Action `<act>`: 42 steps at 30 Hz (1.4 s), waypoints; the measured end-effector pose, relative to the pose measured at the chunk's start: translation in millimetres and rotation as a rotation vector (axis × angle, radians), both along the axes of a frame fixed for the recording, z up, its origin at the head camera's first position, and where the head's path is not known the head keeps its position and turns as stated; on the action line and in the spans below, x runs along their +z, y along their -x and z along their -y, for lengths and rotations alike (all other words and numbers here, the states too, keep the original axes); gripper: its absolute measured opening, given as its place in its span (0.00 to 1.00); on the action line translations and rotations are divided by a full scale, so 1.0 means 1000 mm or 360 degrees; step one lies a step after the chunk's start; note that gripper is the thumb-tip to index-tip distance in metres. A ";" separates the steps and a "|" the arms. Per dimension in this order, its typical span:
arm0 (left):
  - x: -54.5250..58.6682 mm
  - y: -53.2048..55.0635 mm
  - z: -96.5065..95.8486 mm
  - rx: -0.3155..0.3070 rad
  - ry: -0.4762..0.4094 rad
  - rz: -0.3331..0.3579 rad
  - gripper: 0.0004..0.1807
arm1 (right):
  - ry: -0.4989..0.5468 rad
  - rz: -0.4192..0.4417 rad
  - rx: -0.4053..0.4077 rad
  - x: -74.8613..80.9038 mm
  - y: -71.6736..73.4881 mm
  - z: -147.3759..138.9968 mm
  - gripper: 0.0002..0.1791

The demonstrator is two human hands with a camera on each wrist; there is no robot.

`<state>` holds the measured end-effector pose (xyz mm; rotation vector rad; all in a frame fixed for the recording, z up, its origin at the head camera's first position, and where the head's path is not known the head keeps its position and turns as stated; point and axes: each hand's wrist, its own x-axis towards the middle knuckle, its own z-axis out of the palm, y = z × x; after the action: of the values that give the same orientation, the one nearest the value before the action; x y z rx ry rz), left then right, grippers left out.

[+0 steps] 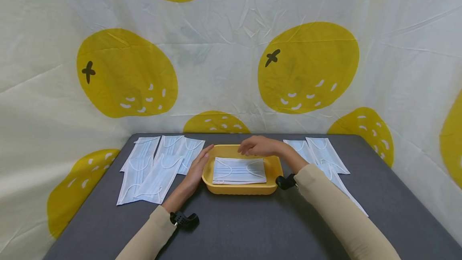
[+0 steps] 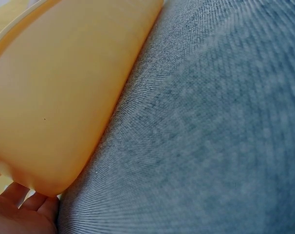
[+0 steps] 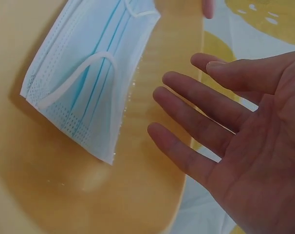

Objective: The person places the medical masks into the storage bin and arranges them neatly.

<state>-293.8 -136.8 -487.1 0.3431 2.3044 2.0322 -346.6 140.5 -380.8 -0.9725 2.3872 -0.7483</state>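
A shallow yellow plastic basket (image 1: 242, 189) holds a small stack of light blue face masks (image 1: 239, 171), lying flat with white ear loops on top. Against the basket's left side rests my left hand (image 1: 196, 168), its fingers stretched along the wall. In the left wrist view, the fingers of that hand (image 2: 26, 212) show at the basket's outer wall (image 2: 60, 92). My right hand (image 1: 259, 146) hovers over the basket's far right part, apart from the masks. The right wrist view shows that hand (image 3: 249, 131) with loosely bent fingers and nothing in them, beside the masks (image 3: 94, 73).
Several loose face masks (image 1: 159, 181) lie overlapping on the dark grey table (image 1: 231, 228) at the left. More masks (image 1: 326, 153) lie at the right, partly behind my right forearm. A white curtain (image 1: 216, 63) with yellow fruit prints hangs behind the table.
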 end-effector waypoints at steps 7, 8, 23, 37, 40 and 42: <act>-0.001 0.002 0.000 0.0008 0.0006 -0.0003 0.26 | 0.0171 -0.0050 0.0005 0.006 -0.013 -0.019 0.20; 0.000 0.001 0.000 0.0014 0.0013 -0.0001 0.26 | 0.0196 -0.0050 -0.0014 0.007 -0.015 -0.023 0.20; 0.002 -0.001 0.000 0.0038 0.0028 -0.0006 0.27 | 0.0435 -0.0187 -0.0277 -0.001 -0.043 -0.101 0.18; 0.000 -0.002 0.000 0.0026 0.0026 0.0004 0.27 | 0.0673 -0.0201 -0.0525 -0.015 -0.055 -0.171 0.18; 0.000 -0.002 -0.001 0.0032 0.0029 0.0012 0.26 | 0.0710 -0.0215 -0.0561 -0.018 -0.053 -0.184 0.19; 0.001 -0.002 -0.001 0.0035 0.0030 0.0014 0.26 | 0.0742 -0.0215 -0.0596 -0.019 -0.052 -0.192 0.19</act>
<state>-292.0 -135.4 -486.4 0.3081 2.3307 2.0166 -294.4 333.0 -400.2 -0.7619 2.6051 -1.4695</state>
